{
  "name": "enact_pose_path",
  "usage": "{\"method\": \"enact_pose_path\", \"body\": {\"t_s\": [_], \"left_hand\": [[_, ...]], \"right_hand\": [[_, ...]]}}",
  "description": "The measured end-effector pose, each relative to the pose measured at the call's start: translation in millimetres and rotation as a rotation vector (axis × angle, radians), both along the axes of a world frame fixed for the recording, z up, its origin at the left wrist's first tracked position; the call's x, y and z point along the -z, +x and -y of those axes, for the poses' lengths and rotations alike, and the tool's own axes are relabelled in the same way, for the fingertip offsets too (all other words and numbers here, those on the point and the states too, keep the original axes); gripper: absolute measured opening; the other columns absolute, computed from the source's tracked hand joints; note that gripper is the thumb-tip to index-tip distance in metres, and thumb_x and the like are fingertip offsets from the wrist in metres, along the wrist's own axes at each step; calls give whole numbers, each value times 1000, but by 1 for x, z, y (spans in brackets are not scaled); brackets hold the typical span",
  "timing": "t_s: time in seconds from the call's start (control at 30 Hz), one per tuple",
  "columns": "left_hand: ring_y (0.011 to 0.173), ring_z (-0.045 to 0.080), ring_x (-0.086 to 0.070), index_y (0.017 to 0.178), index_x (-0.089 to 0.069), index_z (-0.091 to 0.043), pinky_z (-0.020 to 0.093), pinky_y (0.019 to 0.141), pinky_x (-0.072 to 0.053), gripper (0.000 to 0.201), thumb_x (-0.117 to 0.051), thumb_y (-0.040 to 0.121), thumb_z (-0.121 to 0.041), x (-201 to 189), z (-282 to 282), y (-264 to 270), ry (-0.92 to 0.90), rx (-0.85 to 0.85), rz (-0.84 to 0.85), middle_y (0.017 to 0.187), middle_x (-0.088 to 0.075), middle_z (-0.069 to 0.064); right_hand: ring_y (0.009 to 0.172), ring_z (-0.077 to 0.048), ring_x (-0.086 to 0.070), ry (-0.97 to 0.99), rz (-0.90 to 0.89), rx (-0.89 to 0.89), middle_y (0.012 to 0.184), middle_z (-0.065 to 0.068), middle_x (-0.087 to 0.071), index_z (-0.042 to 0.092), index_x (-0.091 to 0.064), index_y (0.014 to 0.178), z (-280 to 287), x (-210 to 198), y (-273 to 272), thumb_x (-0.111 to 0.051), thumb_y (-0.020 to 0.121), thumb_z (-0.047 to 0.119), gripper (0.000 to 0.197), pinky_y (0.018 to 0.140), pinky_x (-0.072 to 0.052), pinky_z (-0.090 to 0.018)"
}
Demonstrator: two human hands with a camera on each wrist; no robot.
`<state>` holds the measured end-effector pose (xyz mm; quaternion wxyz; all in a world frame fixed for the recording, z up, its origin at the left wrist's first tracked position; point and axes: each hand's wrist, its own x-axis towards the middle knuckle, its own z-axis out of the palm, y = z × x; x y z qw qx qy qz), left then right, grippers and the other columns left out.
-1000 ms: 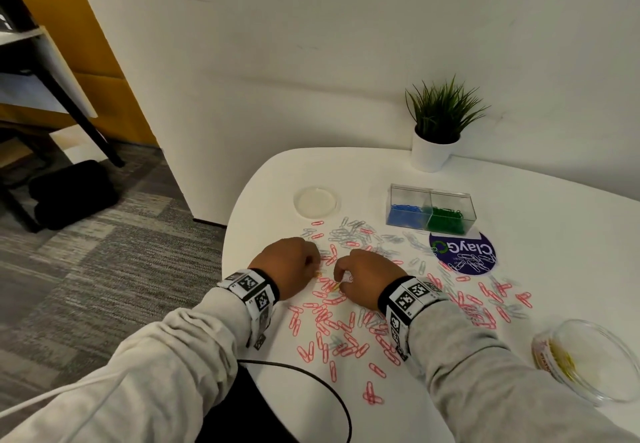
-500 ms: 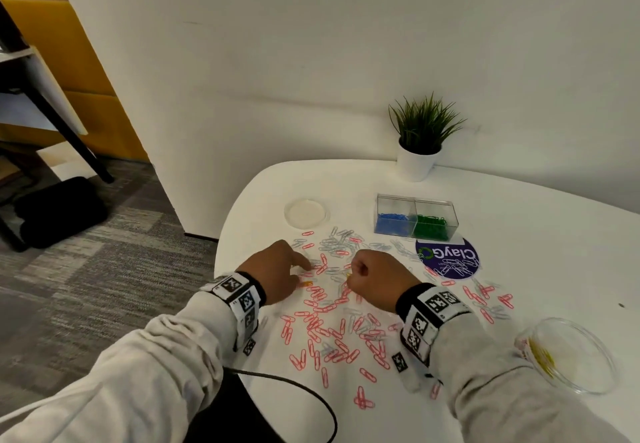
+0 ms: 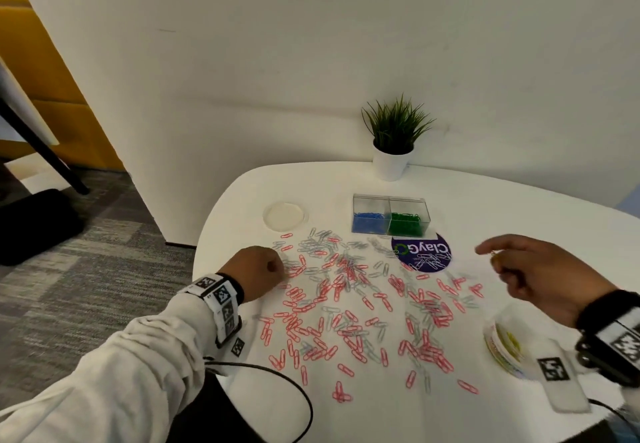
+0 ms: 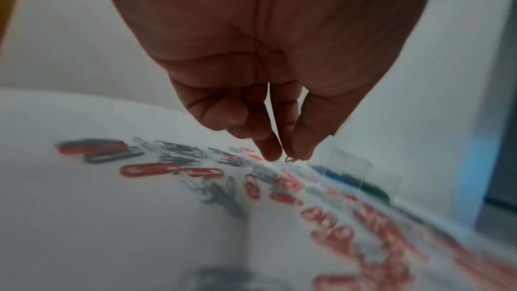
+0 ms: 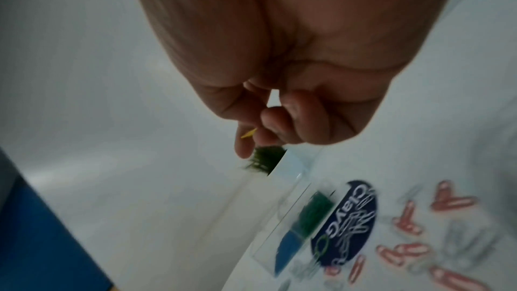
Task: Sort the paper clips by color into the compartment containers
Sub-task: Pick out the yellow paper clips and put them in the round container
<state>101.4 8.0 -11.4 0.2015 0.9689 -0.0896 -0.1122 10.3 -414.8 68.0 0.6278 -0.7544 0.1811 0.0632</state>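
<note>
Red and silver paper clips point(image 3: 349, 304) lie scattered over the white table point(image 3: 519, 207). My left hand point(image 3: 281, 269) sits curled at the pile's left edge. In the left wrist view its thumb and fingertip point(image 4: 288, 156) pinch a small clip point(image 4: 291, 159) of dull yellowish colour just above the table. My right hand point(image 3: 491, 256) hovers over the table's right side and pinches a yellow paper clip point(image 3: 494, 254) point(image 5: 249, 133). A clear two-compartment box point(image 3: 389, 215) holds blue clips on the left and green on the right. A round clear dish point(image 3: 504, 347) with yellow clips sits partly under my right wrist.
An empty round clear dish point(image 3: 285, 215) sits at the back left of the pile. A purple round disc point(image 3: 420, 252) in front of the box carries silver clips. A potted plant point(image 3: 394, 137) stands by the wall. A black cable point(image 3: 277, 373) loops off the near edge.
My right hand has lifted off the middle of the pile and swung right with a yellow clip. My left hand has stayed at the pile's left edge, fingers closed together.
</note>
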Motion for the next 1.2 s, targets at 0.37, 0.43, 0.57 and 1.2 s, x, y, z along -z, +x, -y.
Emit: {"method": "enact_pose_path", "body": {"t_s": [0.37,0.43,0.57,1.2], "left_hand": [[66,18,-64,104,-69,-6,27,61,-54,15,-61,92,0,-30,51,-19,-609,-157,-363,80,-72,13],[67,19,-65,104,-68,-4,29,62,-55,16,-58,93,1,-38,79,-26,-595,-71,-377,81,-73,16],[70,18,-70,101,-67,-6,29,62,-56,15,-58,91,1,-52,140,-43,-538,108,-371,82,-75,11],[97,8,-59,103,-72,-29,24,86,-47,16,-61,92,-28,-27,303,-64,-26,483,49,103,-63,-9]], "right_hand": [[60,-24,-57,-279,-230,11,74,-16,-63,-5,-65,96,39,12,-32,-46,93,-2,19,54,-49,-31],[66,-28,-64,-322,-259,-65,77,-18,-66,-4,-64,96,34,15,-29,-47,93,1,18,64,-55,-35],[85,-25,-67,-519,-292,-203,106,-16,-72,1,-68,109,26,11,-29,-52,94,8,23,82,-57,-39],[113,-23,-59,-975,-298,-365,124,-6,-63,9,-66,117,77,18,-57,-50,95,10,28,95,-48,-30]]}}
